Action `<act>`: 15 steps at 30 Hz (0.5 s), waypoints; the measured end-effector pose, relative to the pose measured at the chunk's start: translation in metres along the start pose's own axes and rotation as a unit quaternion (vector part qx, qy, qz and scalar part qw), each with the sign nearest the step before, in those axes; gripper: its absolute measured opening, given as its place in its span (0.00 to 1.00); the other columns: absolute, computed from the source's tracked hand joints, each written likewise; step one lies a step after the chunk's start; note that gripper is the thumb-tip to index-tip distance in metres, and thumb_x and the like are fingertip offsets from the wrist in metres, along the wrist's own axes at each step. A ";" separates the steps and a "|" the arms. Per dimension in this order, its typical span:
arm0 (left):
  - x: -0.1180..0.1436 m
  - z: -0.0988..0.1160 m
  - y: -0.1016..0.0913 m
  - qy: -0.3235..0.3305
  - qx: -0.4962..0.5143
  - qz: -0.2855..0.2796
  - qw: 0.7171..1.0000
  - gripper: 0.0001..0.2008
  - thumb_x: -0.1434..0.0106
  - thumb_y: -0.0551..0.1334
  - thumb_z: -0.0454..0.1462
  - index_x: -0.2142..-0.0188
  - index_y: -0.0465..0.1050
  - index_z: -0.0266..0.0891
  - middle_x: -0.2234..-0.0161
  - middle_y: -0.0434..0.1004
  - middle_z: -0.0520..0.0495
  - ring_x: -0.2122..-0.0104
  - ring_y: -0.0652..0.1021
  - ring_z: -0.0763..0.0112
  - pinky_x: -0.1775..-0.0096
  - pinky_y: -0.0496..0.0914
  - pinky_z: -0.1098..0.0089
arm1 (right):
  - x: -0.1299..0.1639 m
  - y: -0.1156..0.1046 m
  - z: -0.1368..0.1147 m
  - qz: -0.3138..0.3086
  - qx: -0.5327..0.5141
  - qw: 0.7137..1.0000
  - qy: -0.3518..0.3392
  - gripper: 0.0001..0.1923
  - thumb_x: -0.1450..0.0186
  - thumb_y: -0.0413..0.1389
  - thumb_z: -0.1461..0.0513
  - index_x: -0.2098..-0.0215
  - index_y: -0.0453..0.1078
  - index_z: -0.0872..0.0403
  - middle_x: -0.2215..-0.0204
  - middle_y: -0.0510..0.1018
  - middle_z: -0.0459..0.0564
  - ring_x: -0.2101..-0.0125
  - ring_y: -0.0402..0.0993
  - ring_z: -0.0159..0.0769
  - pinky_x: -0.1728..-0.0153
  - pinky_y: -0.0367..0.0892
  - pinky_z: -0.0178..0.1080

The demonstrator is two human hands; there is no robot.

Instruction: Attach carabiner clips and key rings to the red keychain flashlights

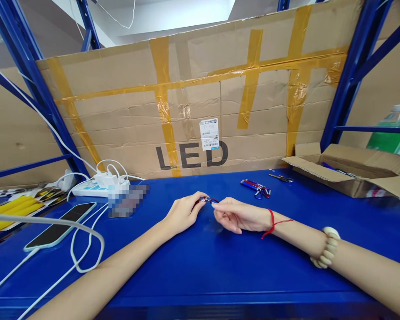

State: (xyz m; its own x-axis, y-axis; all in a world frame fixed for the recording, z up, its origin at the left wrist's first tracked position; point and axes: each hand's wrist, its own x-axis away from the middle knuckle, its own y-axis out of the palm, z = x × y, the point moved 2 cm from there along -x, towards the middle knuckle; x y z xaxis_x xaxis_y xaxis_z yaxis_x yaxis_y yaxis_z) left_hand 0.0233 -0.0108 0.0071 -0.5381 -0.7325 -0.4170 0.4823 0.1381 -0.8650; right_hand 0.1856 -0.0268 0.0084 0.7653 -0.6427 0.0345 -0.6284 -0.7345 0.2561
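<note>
Over the blue tabletop (200, 266), my left hand (183, 211) is closed, thumb and forefinger pinching a small item with a silvery metal end (207, 198). Most of that item is hidden by the fingers. A thin dark red loop (214, 200) runs from the metal end to my right hand (238, 215), whose thumb and forefinger pinch it, the other fingers curled. Beyond my right hand lie slim blue and red stick-shaped items (255, 186) with metal clips and small loops. Further back is a key (280, 178).
An open cardboard box (336, 175) stands at right, near a green-labelled bottle (391, 129). At left are a phone (62, 226), a white power strip (90, 188), loose white cables (86, 269) and yellow packets (16, 209). A taped cardboard wall (133, 124) closes the back.
</note>
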 end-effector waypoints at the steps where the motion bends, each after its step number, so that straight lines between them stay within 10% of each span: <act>1: 0.000 0.000 0.000 0.001 0.003 0.001 1.000 0.11 0.34 0.47 0.39 0.56 0.64 0.45 0.63 0.76 0.53 0.65 0.77 0.70 0.64 0.68 0.72 | 0.001 0.001 0.001 -0.017 0.016 1.000 0.011 0.16 0.46 0.62 0.55 0.77 0.71 0.62 0.82 0.73 0.46 0.87 0.66 0.22 0.90 0.62 0.23; 6: 0.000 0.000 0.000 0.000 0.011 0.003 1.000 0.11 0.34 0.47 0.39 0.56 0.65 0.45 0.61 0.76 0.54 0.64 0.77 0.70 0.64 0.68 0.72 | 0.004 0.004 0.003 -0.107 0.045 0.992 0.048 0.12 0.41 0.57 0.61 0.62 0.74 0.61 0.61 0.77 0.54 0.76 0.75 0.26 0.85 0.69 0.23; 15: -0.001 0.000 0.000 -0.002 0.010 0.000 1.000 0.11 0.34 0.47 0.39 0.56 0.65 0.45 0.61 0.76 0.54 0.63 0.77 0.70 0.64 0.69 0.71 | 0.005 0.003 0.004 -0.119 0.050 0.990 0.059 0.12 0.39 0.56 0.61 0.60 0.74 0.60 0.58 0.76 0.55 0.77 0.74 0.24 0.84 0.69 0.22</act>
State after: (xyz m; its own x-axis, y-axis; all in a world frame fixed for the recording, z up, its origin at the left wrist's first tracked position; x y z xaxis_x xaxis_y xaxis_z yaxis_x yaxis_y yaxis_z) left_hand 0.0242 -0.0101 0.0072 -0.5345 -0.7356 -0.4163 0.4970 0.1249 -0.8587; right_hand 0.1865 -0.0332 0.0055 0.9005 -0.4237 0.0983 -0.4347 -0.8835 0.1744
